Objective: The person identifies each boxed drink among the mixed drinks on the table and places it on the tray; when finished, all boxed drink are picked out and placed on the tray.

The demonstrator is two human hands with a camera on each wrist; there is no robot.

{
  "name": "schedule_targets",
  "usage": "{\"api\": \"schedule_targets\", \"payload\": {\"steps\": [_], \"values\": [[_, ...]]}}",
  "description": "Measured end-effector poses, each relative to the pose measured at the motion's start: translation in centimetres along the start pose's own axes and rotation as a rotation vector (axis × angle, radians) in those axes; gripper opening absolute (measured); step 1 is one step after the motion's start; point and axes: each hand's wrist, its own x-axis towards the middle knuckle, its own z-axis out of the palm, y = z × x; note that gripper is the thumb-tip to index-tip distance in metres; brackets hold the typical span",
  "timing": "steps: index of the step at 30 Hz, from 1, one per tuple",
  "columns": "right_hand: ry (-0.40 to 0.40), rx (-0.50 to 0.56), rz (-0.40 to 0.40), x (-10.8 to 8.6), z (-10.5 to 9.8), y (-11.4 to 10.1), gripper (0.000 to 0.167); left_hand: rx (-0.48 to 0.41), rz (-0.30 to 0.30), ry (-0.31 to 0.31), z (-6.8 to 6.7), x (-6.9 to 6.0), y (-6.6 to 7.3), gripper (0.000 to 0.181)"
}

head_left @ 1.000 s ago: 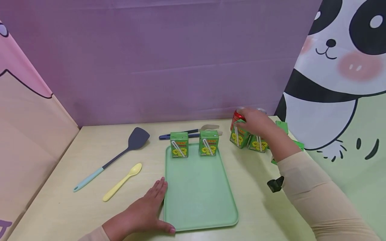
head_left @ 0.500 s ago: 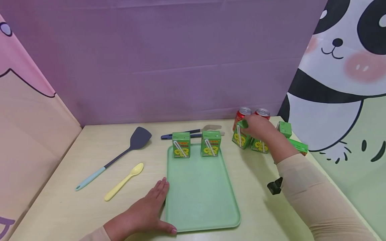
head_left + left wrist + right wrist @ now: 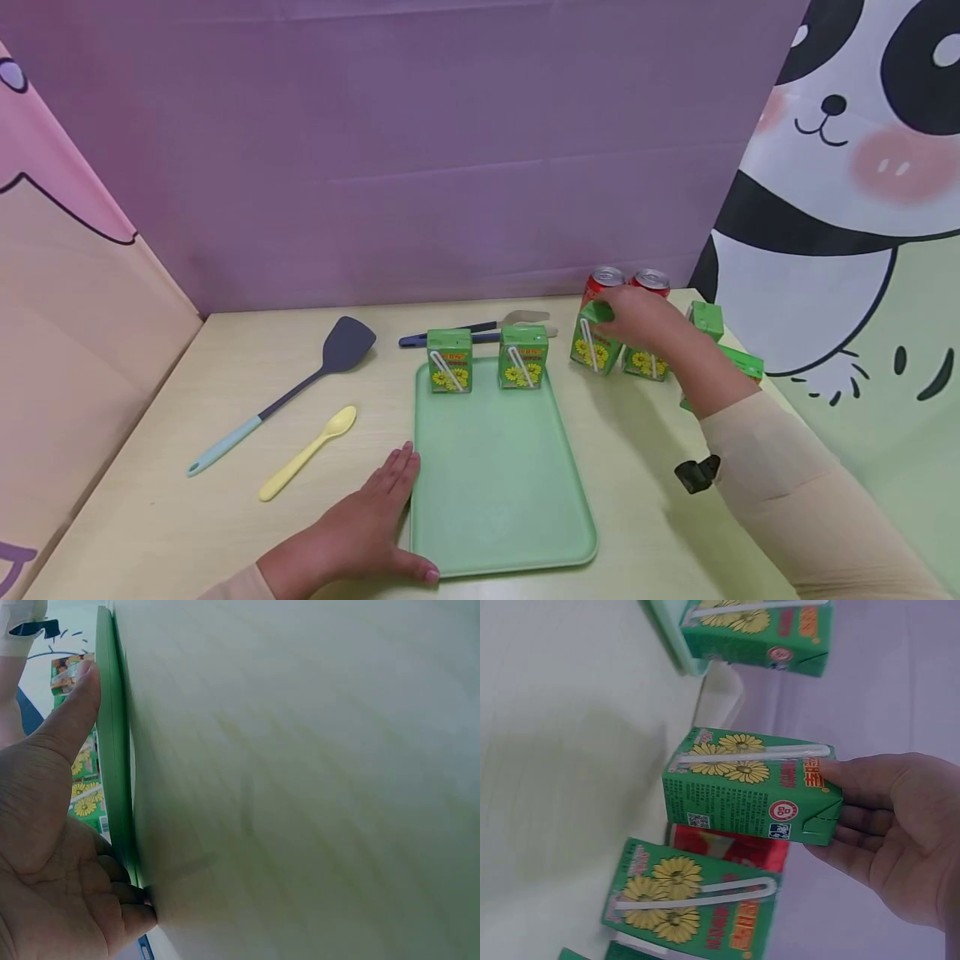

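A green drink carton (image 3: 595,342) with yellow flowers and a white straw is gripped near its top by my right hand (image 3: 641,317). In the right wrist view, thumb and fingers pinch the top end of this carton (image 3: 750,787). It leans slightly, beside another carton (image 3: 645,363); whether its base touches the table is unclear. My left hand (image 3: 360,525) rests at the left edge of a pale green tray (image 3: 502,483), fingers extended, thumb at the near corner. Two similar cartons, a left one (image 3: 450,362) and a right one (image 3: 523,358), stand upright at the tray's far end.
Two red cans (image 3: 651,282) stand behind the cartons at right. More green cartons (image 3: 705,320) lie partly behind my right forearm. A dark spatula (image 3: 347,343) and yellow spoon (image 3: 307,454) lie left of the tray. Utensils with dark handles (image 3: 412,341) lie behind it.
The gripped carton has shifted slightly left, widening the gap to its neighbour. My right hand has moved off the can tops with it. My left hand and the tray have stayed put.
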Motion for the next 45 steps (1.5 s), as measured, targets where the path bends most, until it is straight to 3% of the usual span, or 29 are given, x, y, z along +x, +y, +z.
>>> {"api": "schedule_targets", "payload": {"steps": [9,14,22,29,38,45], "values": [[-0.009,-0.028,-0.072,-3.3,-1.5,-2.8,0.050,0.001,-0.004,0.009,0.0,0.0,-0.2,0.138],[-0.009,-0.018,-0.151,-5.2,-2.0,-4.6,0.050,-0.005,-0.005,0.014,-0.1,0.0,-0.2,0.138],[-0.027,0.005,-0.263,-6.6,-1.2,-8.1,0.049,-0.012,0.002,0.019,-0.3,0.0,-0.1,0.137],[-0.017,0.025,-0.391,-6.2,-0.1,-11.3,0.047,-0.014,0.003,0.030,-0.1,0.0,-0.3,0.138],[-0.066,0.038,-0.461,-4.2,1.7,-15.3,0.049,-0.024,-0.010,0.009,-0.2,0.1,-0.3,0.138],[-0.094,0.007,-0.482,-2.4,3.4,-17.2,0.050,-0.020,-0.004,0.017,-0.2,0.2,-0.4,0.138]]}}
